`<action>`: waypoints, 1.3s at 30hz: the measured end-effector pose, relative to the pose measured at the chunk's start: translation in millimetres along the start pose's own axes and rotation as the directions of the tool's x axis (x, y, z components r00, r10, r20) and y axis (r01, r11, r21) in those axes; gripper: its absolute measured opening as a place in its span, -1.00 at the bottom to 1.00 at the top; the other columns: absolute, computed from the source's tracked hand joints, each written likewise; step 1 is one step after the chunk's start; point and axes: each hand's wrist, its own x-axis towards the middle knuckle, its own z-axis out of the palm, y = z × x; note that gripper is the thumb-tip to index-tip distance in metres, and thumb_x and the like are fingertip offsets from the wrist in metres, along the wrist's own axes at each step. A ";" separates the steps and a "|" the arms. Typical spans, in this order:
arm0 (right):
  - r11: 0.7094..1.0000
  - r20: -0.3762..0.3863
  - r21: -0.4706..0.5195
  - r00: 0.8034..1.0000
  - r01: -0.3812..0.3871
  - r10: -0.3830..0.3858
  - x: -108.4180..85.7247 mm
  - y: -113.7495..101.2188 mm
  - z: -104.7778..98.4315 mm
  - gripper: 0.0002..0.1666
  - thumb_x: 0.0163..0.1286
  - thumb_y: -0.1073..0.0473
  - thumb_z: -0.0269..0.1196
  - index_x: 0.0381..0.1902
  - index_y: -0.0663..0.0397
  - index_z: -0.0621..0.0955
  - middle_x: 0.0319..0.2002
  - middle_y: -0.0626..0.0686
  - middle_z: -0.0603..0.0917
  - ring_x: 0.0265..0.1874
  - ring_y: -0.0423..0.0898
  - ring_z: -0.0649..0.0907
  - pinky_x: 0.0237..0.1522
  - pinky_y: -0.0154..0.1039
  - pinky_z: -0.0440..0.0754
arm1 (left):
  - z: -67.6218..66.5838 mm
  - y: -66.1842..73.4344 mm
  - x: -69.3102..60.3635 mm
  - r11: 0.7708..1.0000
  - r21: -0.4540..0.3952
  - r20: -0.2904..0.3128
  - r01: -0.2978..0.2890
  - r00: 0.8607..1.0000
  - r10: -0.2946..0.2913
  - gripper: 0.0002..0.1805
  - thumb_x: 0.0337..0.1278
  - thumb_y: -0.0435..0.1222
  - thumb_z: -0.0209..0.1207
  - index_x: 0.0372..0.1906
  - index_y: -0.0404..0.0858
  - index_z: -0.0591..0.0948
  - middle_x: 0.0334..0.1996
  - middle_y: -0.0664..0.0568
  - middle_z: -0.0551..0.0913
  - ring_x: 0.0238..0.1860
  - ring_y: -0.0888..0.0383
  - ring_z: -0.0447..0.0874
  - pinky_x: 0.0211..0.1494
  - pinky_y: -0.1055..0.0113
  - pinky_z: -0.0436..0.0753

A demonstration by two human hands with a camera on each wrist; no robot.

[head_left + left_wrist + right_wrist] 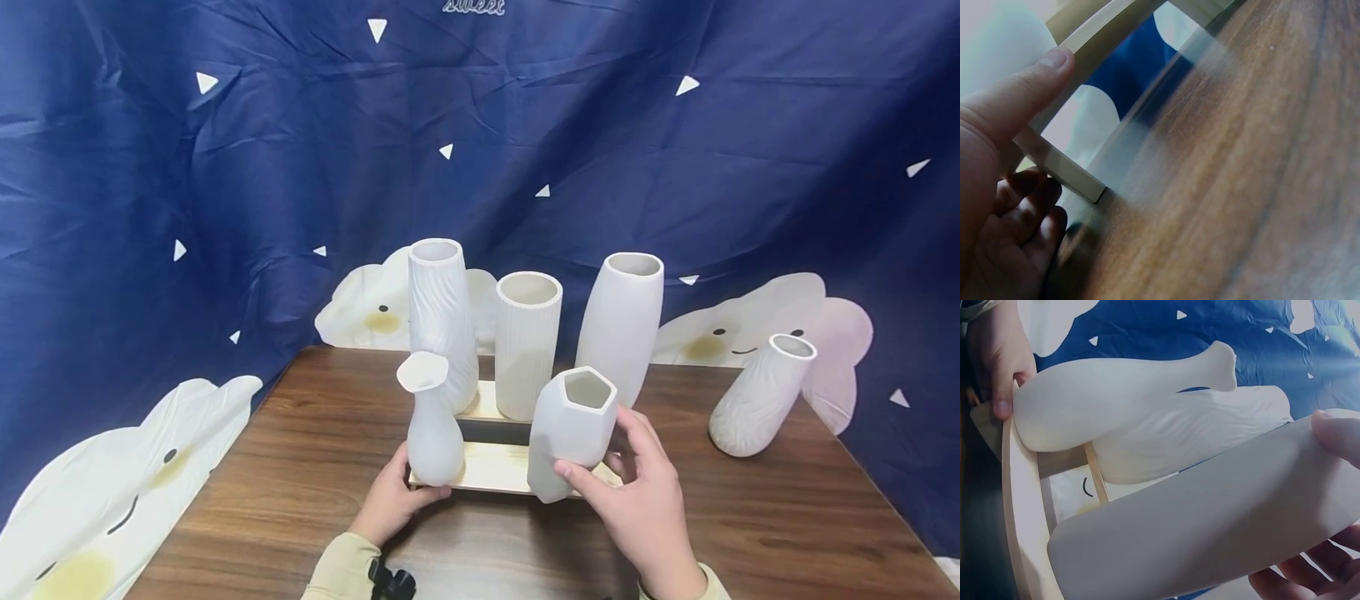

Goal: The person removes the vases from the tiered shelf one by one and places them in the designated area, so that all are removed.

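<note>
My right hand (648,496) holds a white faceted vase (570,433) with a five-sided mouth, thumb in front and fingers round its right side. The vase leans slightly at the front right of a two-tier pale wooden stand (491,468). Whether its base touches the step cannot be told. At the stand's left end, my left hand (390,502) grips the lower step, its thumb (1029,87) along the front edge. Close beside it, a white narrow-necked vase (435,437) with a flared rim stands on that step.
Behind, along the upper step, stand a tall wavy-textured vase (441,317), a ribbed cylinder vase (527,358) and a smooth tall vase (621,329). Another textured vase (761,404) is apart on the brown wooden table (795,508), at right. A blue cloth (480,108) hangs behind.
</note>
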 end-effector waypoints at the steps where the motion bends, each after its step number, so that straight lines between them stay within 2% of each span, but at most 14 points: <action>1: 1.000 -0.001 0.004 1.000 -0.005 0.005 -0.4 0.1 -0.7 -0.05 -0.14 0.54 0.58 0.28 0.06 0.55 0.09 0.02 0.55 -0.01 -0.14 0.66 0.04 -0.38 0.62 | -0.7 -0.3 0.0 1.000 -0.003 -0.003 0.003 1.000 -0.003 -0.08 -0.27 -0.18 0.62 0.34 -0.12 0.45 0.20 0.00 0.61 0.33 -0.02 0.45 0.43 -0.09 0.30; 15: 0.996 -0.025 0.087 1.000 0.016 -0.014 0.6 2.3 -9.4 -0.04 -0.18 0.67 0.52 0.27 0.25 0.53 0.09 0.15 0.52 0.08 -0.12 0.67 0.14 -0.36 0.56 | -1.1 3.2 -1.0 1.000 -0.031 0.006 0.002 1.000 -0.002 -0.07 -0.27 -0.23 0.62 0.35 -0.13 0.45 0.23 -0.01 0.59 0.36 -0.05 0.42 0.44 -0.11 0.28; 20: 0.999 -0.053 0.033 0.999 0.011 -0.010 3.9 -0.5 -13.7 -0.04 -0.17 0.66 0.52 0.28 0.23 0.52 0.09 0.12 0.54 0.06 -0.17 0.68 0.08 -0.35 0.60 | -1.3 1.8 2.1 1.000 -0.006 0.007 -0.006 1.000 0.006 -0.05 -0.27 -0.18 0.62 0.36 -0.13 0.44 0.22 -0.02 0.60 0.33 -0.05 0.45 0.43 -0.12 0.29; 28: 0.994 -0.098 -0.096 0.994 -0.048 0.039 10.0 1.7 -24.6 -0.06 -0.11 0.53 0.57 0.29 0.08 0.54 0.09 -0.03 0.55 0.06 -0.22 0.63 0.05 -0.42 0.59 | -1.5 0.8 4.3 0.998 0.057 0.019 0.000 1.000 -0.001 0.00 -0.26 -0.10 0.61 0.41 -0.15 0.39 0.23 -0.05 0.59 0.32 -0.08 0.46 0.42 -0.13 0.30; 34: 0.991 -0.137 -0.126 0.990 -0.052 0.034 14.1 8.5 -32.2 -0.09 -0.10 0.54 0.56 0.27 0.14 0.55 0.08 -0.05 0.56 0.03 -0.28 0.64 0.01 -0.46 0.59 | -2.2 0.3 2.5 0.998 0.067 0.007 -0.009 1.000 0.009 0.00 -0.27 -0.11 0.61 0.40 -0.18 0.40 0.21 -0.07 0.60 0.30 -0.10 0.48 0.40 -0.16 0.32; 39: 0.988 -0.150 -0.144 0.988 -0.049 0.028 17.2 10.2 -38.0 -0.09 -0.11 0.54 0.56 0.27 0.14 0.55 0.10 -0.05 0.57 0.04 -0.28 0.63 0.01 -0.47 0.59 | -1.7 -0.3 1.2 0.999 0.042 0.004 -0.001 1.000 0.001 -0.02 -0.27 -0.15 0.62 0.39 -0.17 0.41 0.20 -0.04 0.61 0.30 -0.05 0.48 0.41 -0.13 0.31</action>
